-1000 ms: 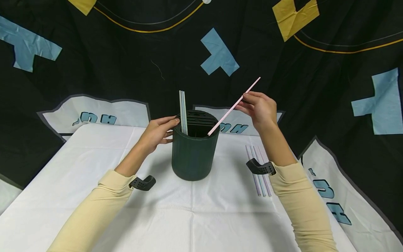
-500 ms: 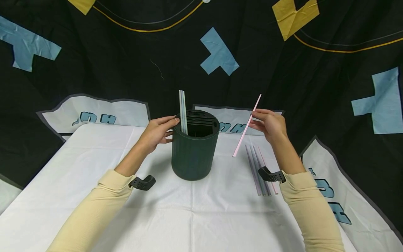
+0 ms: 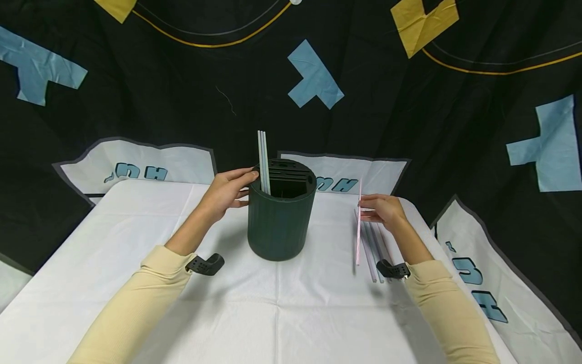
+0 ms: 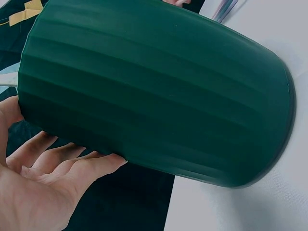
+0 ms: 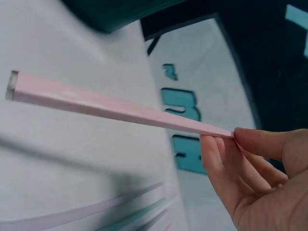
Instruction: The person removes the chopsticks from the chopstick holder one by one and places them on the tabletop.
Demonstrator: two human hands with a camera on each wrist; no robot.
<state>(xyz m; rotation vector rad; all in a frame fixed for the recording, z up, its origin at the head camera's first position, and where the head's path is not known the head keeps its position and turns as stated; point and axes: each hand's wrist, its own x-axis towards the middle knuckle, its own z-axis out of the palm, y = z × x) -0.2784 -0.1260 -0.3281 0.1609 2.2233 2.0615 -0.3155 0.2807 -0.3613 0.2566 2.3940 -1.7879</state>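
Observation:
A dark green round container (image 3: 281, 227) with a slotted top stands upright on the white cloth. My left hand (image 3: 227, 192) holds its left side, thumb at the rim; in the left wrist view the fingers (image 4: 91, 168) lie along its ribbed wall. Several pale, thin sticks (image 3: 263, 162) stand in the container's opening at the left. My right hand (image 3: 384, 208) pinches a slim pink stick (image 3: 358, 237) near its upper end. In the right wrist view, the pink stick (image 5: 96, 106) shows a squared, greyish end. It points down beside several pastel sticks (image 3: 369, 253) lying on the cloth.
The white cloth (image 3: 273, 323) covers the table. Behind it hangs a black backdrop (image 3: 191, 101) with blue and yellow shapes. Black straps (image 3: 206, 264) with a wrist mount sit on both forearms.
My right hand has moved from the container's opening right and down with the pink stick, which has turned nearly vertical beside the lying sticks. The left hand and container have stayed put.

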